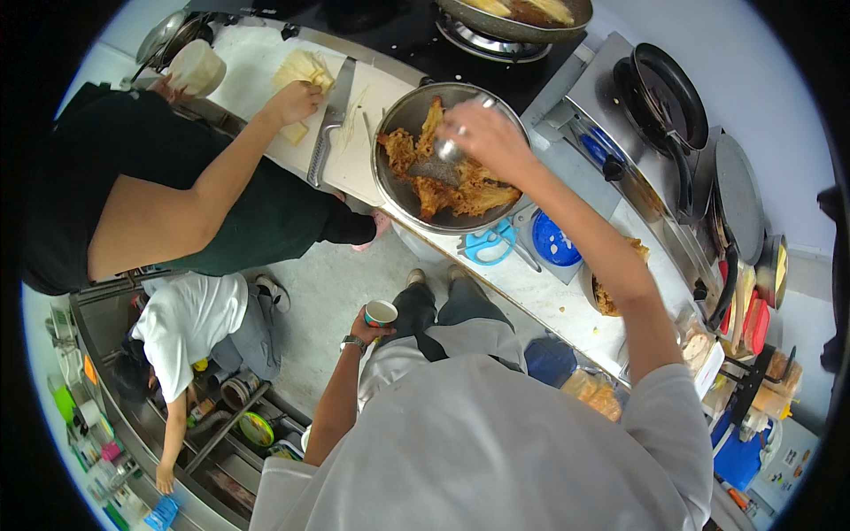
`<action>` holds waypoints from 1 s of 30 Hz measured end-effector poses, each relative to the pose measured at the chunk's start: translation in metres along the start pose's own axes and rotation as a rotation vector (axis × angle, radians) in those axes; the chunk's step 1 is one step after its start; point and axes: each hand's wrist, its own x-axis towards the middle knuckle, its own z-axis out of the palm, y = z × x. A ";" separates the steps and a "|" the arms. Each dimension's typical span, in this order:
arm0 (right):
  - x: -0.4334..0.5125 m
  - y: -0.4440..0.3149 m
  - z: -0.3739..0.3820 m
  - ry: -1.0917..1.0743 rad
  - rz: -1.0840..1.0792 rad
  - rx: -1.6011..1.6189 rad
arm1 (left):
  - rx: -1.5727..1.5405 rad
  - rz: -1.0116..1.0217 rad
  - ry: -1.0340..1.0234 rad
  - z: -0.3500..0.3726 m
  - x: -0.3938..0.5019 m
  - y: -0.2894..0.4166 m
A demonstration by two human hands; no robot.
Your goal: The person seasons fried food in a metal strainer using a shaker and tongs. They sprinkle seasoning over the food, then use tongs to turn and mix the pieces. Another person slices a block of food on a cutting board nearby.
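Note:
A large metal bowl (383, 179) with pieces of browned, crisp fried food (435, 196) stands at the counter's edge. Over it is my right hand (483, 139), blurred, gripping a shiny metal shaker (450, 151); its far end shows beyond my fingers. My left hand (365, 328) is low at my side, wrapped around a paper cup (381, 313) with a pale inside and coloured outside. The cup's contents cannot be made out. Near the bowl's front lie blue-handled scissors (490, 244) and a round blue lid (556, 237).
On my left, a co-worker's hand (295, 103) touches a pale stringy bundle (302, 70) beside a kitchen knife (332, 119) on a cutting board (358, 133). A frying pan (524, 23) sits on the hob. Another person (199, 325) bends over open drawers behind. More fried food (605, 299) is at right.

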 end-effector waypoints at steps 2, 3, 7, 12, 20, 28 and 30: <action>-0.001 0.001 -0.001 -0.064 0.093 0.051 | -0.023 -0.012 -0.018 0.003 -0.004 0.007; -0.001 0.001 -0.002 -0.113 -0.002 0.083 | 0.041 -0.010 -0.007 0.003 -0.008 0.010; -0.004 0.002 -0.009 -0.089 -0.073 0.072 | 0.016 -0.045 -0.024 0.007 -0.008 0.018; 0.000 0.005 -0.015 -0.010 -0.005 0.060 | 0.095 0.011 -0.014 0.008 0.002 0.016; 0.009 -0.007 -0.007 0.100 0.023 0.195 | 0.022 0.014 -0.050 0.020 0.002 0.023; 0.021 -0.007 0.009 0.137 -0.039 0.150 | 0.193 -0.027 -0.008 0.021 -0.001 0.037; 0.023 -0.006 0.016 0.057 0.013 0.071 | 0.221 0.010 0.016 0.021 0.000 0.036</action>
